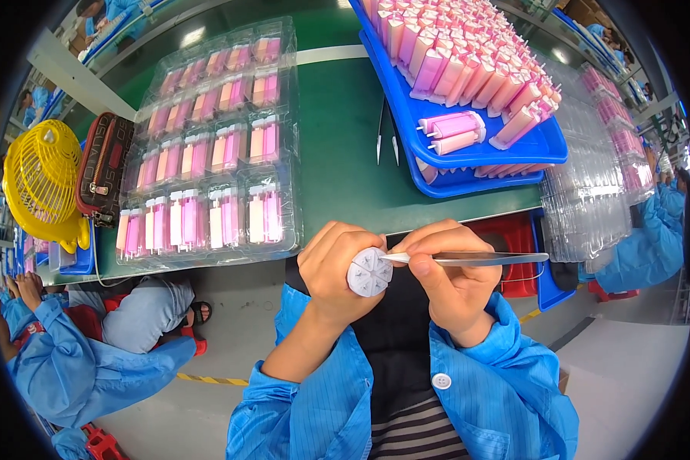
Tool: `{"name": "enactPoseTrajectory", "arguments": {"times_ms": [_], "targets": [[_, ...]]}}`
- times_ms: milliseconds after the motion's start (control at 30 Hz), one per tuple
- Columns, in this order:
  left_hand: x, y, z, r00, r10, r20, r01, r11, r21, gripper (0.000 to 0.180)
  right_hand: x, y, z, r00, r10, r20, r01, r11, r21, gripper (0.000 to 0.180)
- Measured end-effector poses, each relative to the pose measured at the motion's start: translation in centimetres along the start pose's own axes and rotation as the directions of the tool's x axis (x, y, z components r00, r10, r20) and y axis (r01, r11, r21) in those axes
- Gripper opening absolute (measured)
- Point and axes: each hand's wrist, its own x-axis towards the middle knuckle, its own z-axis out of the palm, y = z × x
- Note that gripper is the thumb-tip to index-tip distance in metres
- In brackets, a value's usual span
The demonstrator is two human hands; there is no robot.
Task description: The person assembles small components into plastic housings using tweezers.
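The left hand [331, 268] gripped 1 round white part [369, 272]; the right hand [450, 270] pinched metal tweezers [468, 259], their tip touching its face, above the green table [337, 146].

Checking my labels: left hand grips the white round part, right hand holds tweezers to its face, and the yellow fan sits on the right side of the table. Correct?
One error: the yellow fan is at the table's left edge, not the right, as the head view shows. The rest stands: the left hand grips the white round part, and the right hand holds the tweezers to its face.
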Motion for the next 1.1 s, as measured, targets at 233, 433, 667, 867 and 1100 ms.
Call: {"name": "enactPoseTrajectory", "arguments": {"times_ms": [233, 433, 667, 867, 1100], "targets": [[0.0, -0.1, -0.1, 1.000, 0.028, -0.005, -0.028, 0.999, 0.039, 0.023, 0.1, -0.1, 0.3, 1.000, 0.000, -0.029, 0.002, 0.999, 0.049, 0.010], [0.0, 0.1, -0.1, 0.999, 0.040, -0.002, -0.040, 0.998, 0.057, 0.023, -0.1, 0.0, 0.2, 1.000, 0.008, -0.025, -0.007, 1.000, 0.023, 0.010], [-0.1, 0.1, -0.2, 0.999, 0.043, -0.010, -0.042, 0.997, 0.071, 0.023, -0.2, 0.0, 0.2, 1.000, 0.001, -0.027, 0.000, 1.000, 0.023, 0.009], [-0.2, 0.1, -0.4, 0.999, 0.053, -0.007, -0.052, 0.991, 0.126, 0.023, 0.6, -0.7, 0.1, 0.997, -0.053, 0.058, 0.061, 0.988, -0.140, 0.008], [0.2, 0.0, -0.7, 0.996, -0.044, 0.072, 0.042, 0.999, 0.026, 0.021, 1.1, -0.9, -0.3, 0.978, 0.204, 0.048, -0.209, 0.962, 0.177, 0.007]]}}
